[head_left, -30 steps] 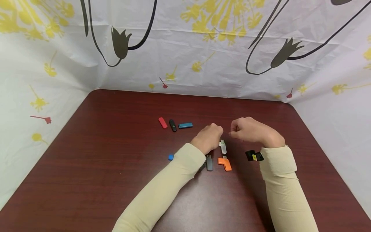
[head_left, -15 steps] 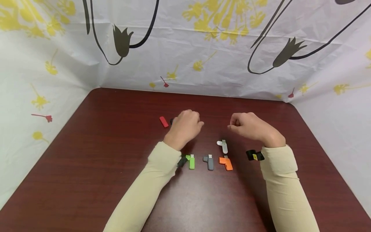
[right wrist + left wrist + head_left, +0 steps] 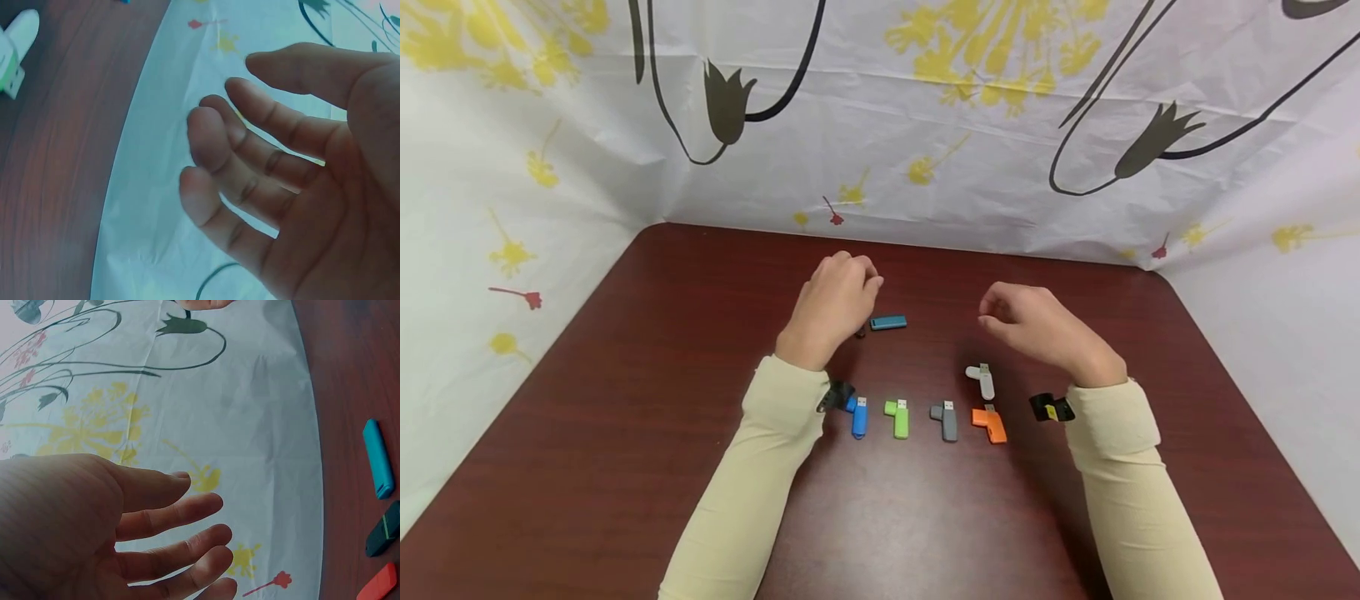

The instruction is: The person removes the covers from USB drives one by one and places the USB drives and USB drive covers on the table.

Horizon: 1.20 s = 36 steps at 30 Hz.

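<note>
My left hand (image 3: pixel 831 308) hovers over the back row of USB sticks with its fingers loosely bent and nothing in them. Close by its thumb lies a teal stick (image 3: pixel 888 322); a black stick (image 3: pixel 382 530) and a red stick (image 3: pixel 378 582) show in the left wrist view, the red one hidden in the head view. To the right, my empty right hand (image 3: pixel 1045 329) hangs above the table, fingers relaxed. Below it rests a white USB stick (image 3: pixel 985 383) with its cap swung out. Blue (image 3: pixel 859 418), green (image 3: pixel 901 419), grey (image 3: pixel 950 422) and orange (image 3: pixel 996 427) sticks form a front row, connectors bared.
A dark red wooden table (image 3: pixel 625 400) carries everything. White patterned cloth (image 3: pixel 880 167) rises behind it and at both sides. Black straps (image 3: pixel 1051 407) with a yellow mark hang at the right wrist.
My left hand has swept left and back from beside the white stick to the back row, uncovering the front sticks. My right hand has shifted only slightly; the head view has moved a little.
</note>
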Each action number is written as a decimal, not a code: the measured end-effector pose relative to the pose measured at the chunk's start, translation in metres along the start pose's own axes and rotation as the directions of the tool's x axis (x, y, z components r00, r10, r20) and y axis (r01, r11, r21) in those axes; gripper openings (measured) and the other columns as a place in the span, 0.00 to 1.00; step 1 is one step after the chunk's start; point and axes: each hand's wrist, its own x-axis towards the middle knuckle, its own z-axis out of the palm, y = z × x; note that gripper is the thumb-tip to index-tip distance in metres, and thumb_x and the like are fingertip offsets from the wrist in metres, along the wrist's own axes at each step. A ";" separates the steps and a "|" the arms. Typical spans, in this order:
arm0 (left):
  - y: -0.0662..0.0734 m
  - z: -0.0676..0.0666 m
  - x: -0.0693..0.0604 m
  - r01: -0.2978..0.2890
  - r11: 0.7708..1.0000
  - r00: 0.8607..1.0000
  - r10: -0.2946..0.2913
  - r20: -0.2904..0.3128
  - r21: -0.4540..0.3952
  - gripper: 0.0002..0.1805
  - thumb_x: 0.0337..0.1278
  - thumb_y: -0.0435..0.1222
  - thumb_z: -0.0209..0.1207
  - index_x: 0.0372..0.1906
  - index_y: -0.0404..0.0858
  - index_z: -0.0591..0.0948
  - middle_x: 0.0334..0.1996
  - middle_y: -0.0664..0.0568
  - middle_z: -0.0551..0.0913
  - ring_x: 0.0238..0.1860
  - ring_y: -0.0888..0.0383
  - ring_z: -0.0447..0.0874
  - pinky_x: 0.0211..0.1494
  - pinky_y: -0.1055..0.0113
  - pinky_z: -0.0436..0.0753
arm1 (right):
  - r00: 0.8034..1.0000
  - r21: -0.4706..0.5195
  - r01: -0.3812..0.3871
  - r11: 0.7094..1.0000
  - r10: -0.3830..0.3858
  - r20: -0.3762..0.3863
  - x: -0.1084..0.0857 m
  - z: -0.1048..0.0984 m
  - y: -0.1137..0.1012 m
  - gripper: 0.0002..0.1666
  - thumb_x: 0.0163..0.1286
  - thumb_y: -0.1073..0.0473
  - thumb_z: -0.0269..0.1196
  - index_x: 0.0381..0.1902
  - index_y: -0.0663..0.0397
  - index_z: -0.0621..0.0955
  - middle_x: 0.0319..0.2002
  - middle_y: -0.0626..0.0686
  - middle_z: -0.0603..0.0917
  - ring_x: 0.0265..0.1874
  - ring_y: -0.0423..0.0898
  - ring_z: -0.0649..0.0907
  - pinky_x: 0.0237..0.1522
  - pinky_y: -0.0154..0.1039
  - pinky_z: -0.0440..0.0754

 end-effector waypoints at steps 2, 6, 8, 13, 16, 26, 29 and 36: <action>-0.002 -0.002 0.000 0.004 1.000 1.000 -0.004 -0.003 -0.001 0.16 0.85 0.41 0.55 0.59 0.37 0.87 0.54 0.46 0.83 0.61 0.48 0.78 0.52 0.53 0.86 | 1.000 0.009 0.024 1.000 -0.024 -0.010 0.004 0.005 -0.006 0.06 0.79 0.61 0.64 0.49 0.56 0.83 0.45 0.55 0.89 0.44 0.53 0.86 0.49 0.52 0.84; -0.003 -0.005 0.000 0.005 1.000 1.000 -0.005 0.001 -0.004 0.16 0.85 0.42 0.55 0.59 0.37 0.87 0.55 0.46 0.83 0.62 0.48 0.78 0.52 0.54 0.86 | 0.997 0.003 0.080 0.997 -0.080 0.001 0.017 0.016 -0.021 0.11 0.79 0.62 0.64 0.55 0.60 0.84 0.53 0.59 0.88 0.50 0.56 0.87 0.55 0.57 0.86; -0.002 -0.006 0.000 0.004 1.000 1.000 -0.004 0.005 -0.004 0.17 0.86 0.42 0.54 0.59 0.37 0.87 0.55 0.46 0.83 0.62 0.48 0.78 0.52 0.54 0.86 | 0.994 -0.022 0.111 0.994 -0.111 0.020 0.025 0.022 -0.029 0.15 0.78 0.62 0.65 0.58 0.62 0.84 0.55 0.60 0.87 0.51 0.56 0.87 0.56 0.57 0.86; -0.001 -0.007 0.002 0.009 1.000 1.000 -0.009 0.010 0.006 0.17 0.86 0.43 0.54 0.59 0.38 0.87 0.57 0.46 0.82 0.63 0.47 0.77 0.54 0.52 0.86 | 0.981 -0.124 0.170 0.978 -0.156 0.117 0.056 0.037 -0.050 0.22 0.76 0.62 0.66 0.65 0.63 0.82 0.58 0.59 0.85 0.50 0.54 0.86 0.54 0.53 0.88; -0.002 -0.008 0.002 0.012 1.000 1.000 -0.012 0.014 0.007 0.17 0.86 0.43 0.54 0.60 0.38 0.86 0.58 0.45 0.82 0.64 0.47 0.77 0.55 0.51 0.87 | 0.971 -0.179 0.178 0.967 -0.144 0.190 0.075 0.047 -0.059 0.25 0.76 0.62 0.66 0.68 0.62 0.81 0.60 0.60 0.84 0.50 0.54 0.86 0.51 0.52 0.88; -0.004 -0.008 0.001 0.029 1.000 0.999 -0.029 0.014 0.010 0.16 0.86 0.43 0.54 0.58 0.38 0.87 0.58 0.45 0.82 0.64 0.47 0.77 0.57 0.51 0.87 | 0.941 -0.312 0.229 0.922 -0.127 0.314 0.108 0.081 -0.069 0.24 0.79 0.64 0.65 0.70 0.51 0.82 0.58 0.60 0.83 0.45 0.54 0.84 0.49 0.52 0.88; -0.003 -0.007 0.001 0.024 1.000 0.999 -0.024 0.022 0.009 0.16 0.86 0.42 0.54 0.58 0.39 0.87 0.57 0.45 0.82 0.64 0.46 0.77 0.57 0.50 0.87 | 0.946 -0.361 0.236 0.902 -0.128 0.299 0.108 0.087 -0.070 0.24 0.78 0.66 0.64 0.69 0.52 0.81 0.57 0.60 0.84 0.42 0.54 0.85 0.48 0.53 0.89; -0.002 -0.007 0.002 0.019 1.000 1.000 -0.019 0.008 0.013 0.16 0.86 0.42 0.54 0.58 0.38 0.87 0.56 0.45 0.83 0.64 0.45 0.78 0.57 0.49 0.87 | 0.952 -0.414 0.259 0.872 -0.159 0.260 0.106 0.093 -0.073 0.17 0.78 0.68 0.62 0.61 0.53 0.83 0.53 0.59 0.86 0.40 0.53 0.87 0.44 0.52 0.90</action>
